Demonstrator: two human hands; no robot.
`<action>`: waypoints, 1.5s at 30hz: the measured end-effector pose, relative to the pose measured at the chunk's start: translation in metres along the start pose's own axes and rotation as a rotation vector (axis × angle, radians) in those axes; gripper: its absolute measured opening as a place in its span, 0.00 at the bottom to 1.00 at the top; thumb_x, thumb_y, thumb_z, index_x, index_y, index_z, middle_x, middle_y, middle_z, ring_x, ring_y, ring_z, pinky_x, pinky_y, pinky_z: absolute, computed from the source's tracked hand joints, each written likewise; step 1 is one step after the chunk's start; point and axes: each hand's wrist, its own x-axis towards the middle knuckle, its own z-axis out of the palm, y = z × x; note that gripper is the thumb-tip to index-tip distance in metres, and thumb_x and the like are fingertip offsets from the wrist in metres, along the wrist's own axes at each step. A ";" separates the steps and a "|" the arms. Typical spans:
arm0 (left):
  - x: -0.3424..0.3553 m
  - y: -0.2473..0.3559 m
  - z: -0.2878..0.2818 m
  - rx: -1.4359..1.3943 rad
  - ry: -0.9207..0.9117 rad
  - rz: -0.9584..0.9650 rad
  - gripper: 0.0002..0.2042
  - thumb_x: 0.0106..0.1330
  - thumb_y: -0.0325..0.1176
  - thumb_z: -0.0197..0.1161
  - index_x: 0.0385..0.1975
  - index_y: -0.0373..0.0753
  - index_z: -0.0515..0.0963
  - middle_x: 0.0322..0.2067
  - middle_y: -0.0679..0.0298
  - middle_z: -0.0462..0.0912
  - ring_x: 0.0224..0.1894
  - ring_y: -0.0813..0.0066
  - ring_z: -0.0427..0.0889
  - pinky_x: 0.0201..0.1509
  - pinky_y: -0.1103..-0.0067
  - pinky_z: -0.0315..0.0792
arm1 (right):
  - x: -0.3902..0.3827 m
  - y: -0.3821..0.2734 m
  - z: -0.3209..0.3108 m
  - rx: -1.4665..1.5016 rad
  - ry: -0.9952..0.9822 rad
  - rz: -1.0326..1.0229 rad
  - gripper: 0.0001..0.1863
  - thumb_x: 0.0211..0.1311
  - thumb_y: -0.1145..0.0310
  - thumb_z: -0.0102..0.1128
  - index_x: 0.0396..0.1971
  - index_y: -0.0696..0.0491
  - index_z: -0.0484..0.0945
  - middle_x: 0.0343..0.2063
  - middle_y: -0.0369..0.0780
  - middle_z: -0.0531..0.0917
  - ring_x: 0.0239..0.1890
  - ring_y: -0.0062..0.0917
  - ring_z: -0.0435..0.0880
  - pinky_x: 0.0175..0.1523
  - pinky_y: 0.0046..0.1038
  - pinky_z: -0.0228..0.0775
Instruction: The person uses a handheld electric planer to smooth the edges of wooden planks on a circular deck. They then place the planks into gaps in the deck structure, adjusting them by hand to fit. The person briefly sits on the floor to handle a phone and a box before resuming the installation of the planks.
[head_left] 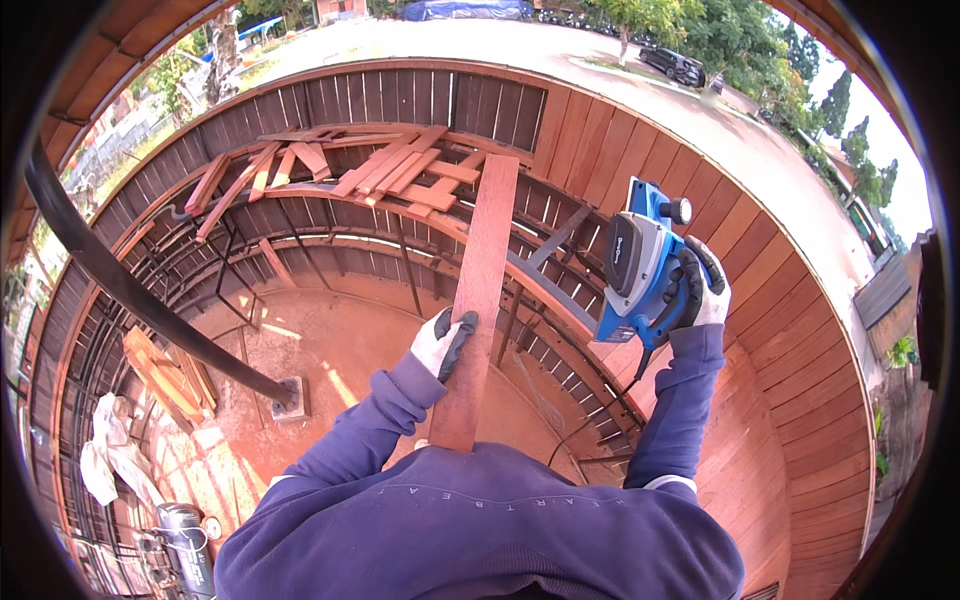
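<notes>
I wear white-and-dark gloves. My left hand (443, 342) grips the edge of a long reddish plank (480, 250), which runs from my body toward the curved bench frame (570, 305) ahead. My right hand (700, 282) is closed on the rear handle of a blue and grey electric planer (630, 260), held to the right of the plank, a dark cord hanging below it. The plank's near end lies against my sweatshirt, and the exact contact there is hidden.
Loose boards (390, 170) lie along the curved bench. A black curved pole (130, 290) rises at left, near stacked planks (165, 380), white cloth (110, 450) and a black cylinder (180, 545). Fitted boards (780, 360) line the right. A parked car (670, 65) stands beyond the wall.
</notes>
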 end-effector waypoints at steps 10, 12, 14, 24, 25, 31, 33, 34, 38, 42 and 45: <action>0.064 -0.020 0.013 0.020 -0.008 -0.090 0.19 0.69 0.45 0.59 0.40 0.30 0.78 0.33 0.65 0.80 0.34 0.78 0.73 0.41 0.78 0.70 | -0.083 -0.062 -0.111 -0.606 0.215 0.156 0.18 0.59 0.69 0.67 0.50 0.52 0.81 0.26 0.35 0.81 0.19 0.14 0.72 0.23 0.18 0.64; 0.079 -0.035 0.012 0.039 -0.061 -0.057 0.18 0.70 0.42 0.57 0.47 0.30 0.78 0.42 0.62 0.81 0.44 0.77 0.76 0.53 0.79 0.68 | -0.109 -0.076 -0.124 -0.653 0.248 0.192 0.18 0.59 0.70 0.67 0.50 0.53 0.81 0.26 0.35 0.81 0.18 0.14 0.72 0.23 0.17 0.64; 0.093 -0.040 0.016 0.060 -0.093 -0.101 0.18 0.71 0.38 0.55 0.53 0.31 0.77 0.52 0.58 0.81 0.55 0.73 0.77 0.64 0.79 0.66 | -0.133 -0.087 -0.133 -0.657 0.300 0.231 0.18 0.59 0.70 0.66 0.50 0.54 0.81 0.26 0.35 0.81 0.18 0.14 0.72 0.23 0.17 0.63; 0.194 -0.027 0.046 -0.480 -0.397 -0.624 0.12 0.62 0.35 0.61 0.41 0.36 0.79 0.36 0.59 0.83 0.35 0.64 0.83 0.43 0.70 0.79 | -0.226 -0.085 -0.155 -0.636 0.537 0.291 0.18 0.59 0.70 0.66 0.50 0.54 0.80 0.26 0.37 0.82 0.17 0.15 0.72 0.22 0.17 0.62; 0.197 -0.021 0.051 -0.484 -0.423 -0.636 0.12 0.62 0.35 0.61 0.41 0.36 0.79 0.36 0.59 0.83 0.35 0.64 0.83 0.43 0.70 0.79 | -0.234 -0.083 -0.155 -0.640 0.563 0.298 0.18 0.59 0.70 0.66 0.50 0.54 0.80 0.26 0.38 0.82 0.17 0.15 0.72 0.22 0.17 0.62; 0.205 -0.011 0.064 -0.466 -0.379 -0.619 0.11 0.60 0.37 0.64 0.34 0.37 0.79 0.27 0.59 0.83 0.26 0.69 0.83 0.29 0.75 0.81 | -0.261 -0.080 -0.153 -0.615 0.634 0.362 0.18 0.58 0.69 0.68 0.49 0.52 0.81 0.27 0.36 0.83 0.17 0.14 0.71 0.22 0.17 0.63; 0.205 -0.006 0.055 -0.437 -0.426 -0.589 0.11 0.60 0.38 0.64 0.34 0.37 0.79 0.26 0.59 0.83 0.26 0.69 0.83 0.27 0.76 0.81 | -0.263 -0.078 -0.151 -0.617 0.635 0.367 0.17 0.58 0.70 0.67 0.49 0.51 0.82 0.27 0.36 0.83 0.17 0.14 0.71 0.22 0.18 0.63; 0.205 -0.013 0.056 -0.525 -0.375 -0.543 0.11 0.62 0.37 0.62 0.36 0.36 0.78 0.28 0.60 0.83 0.26 0.70 0.83 0.25 0.76 0.81 | -0.265 -0.078 -0.152 -0.612 0.633 0.362 0.17 0.58 0.70 0.67 0.49 0.51 0.81 0.27 0.35 0.83 0.17 0.14 0.71 0.22 0.17 0.63; 0.185 0.009 0.072 -0.460 -0.335 -0.434 0.08 0.67 0.32 0.57 0.41 0.36 0.77 0.33 0.62 0.82 0.28 0.74 0.83 0.24 0.79 0.81 | -0.273 -0.077 -0.158 -0.612 0.656 0.356 0.17 0.59 0.71 0.66 0.49 0.52 0.81 0.27 0.34 0.83 0.17 0.14 0.71 0.22 0.17 0.63; 0.202 0.002 0.063 -0.465 -0.387 -0.467 0.08 0.68 0.32 0.55 0.42 0.38 0.76 0.32 0.63 0.82 0.28 0.75 0.82 0.24 0.81 0.80 | -0.271 -0.079 -0.150 -0.628 0.647 0.347 0.17 0.57 0.71 0.67 0.48 0.52 0.82 0.27 0.33 0.81 0.17 0.13 0.71 0.22 0.17 0.63; 0.200 0.004 0.067 -0.455 -0.390 -0.447 0.07 0.67 0.32 0.56 0.39 0.37 0.77 0.28 0.64 0.82 0.24 0.75 0.81 0.20 0.81 0.78 | -0.271 -0.078 -0.149 -0.635 0.658 0.357 0.17 0.57 0.71 0.68 0.48 0.52 0.82 0.27 0.33 0.81 0.17 0.13 0.71 0.22 0.17 0.63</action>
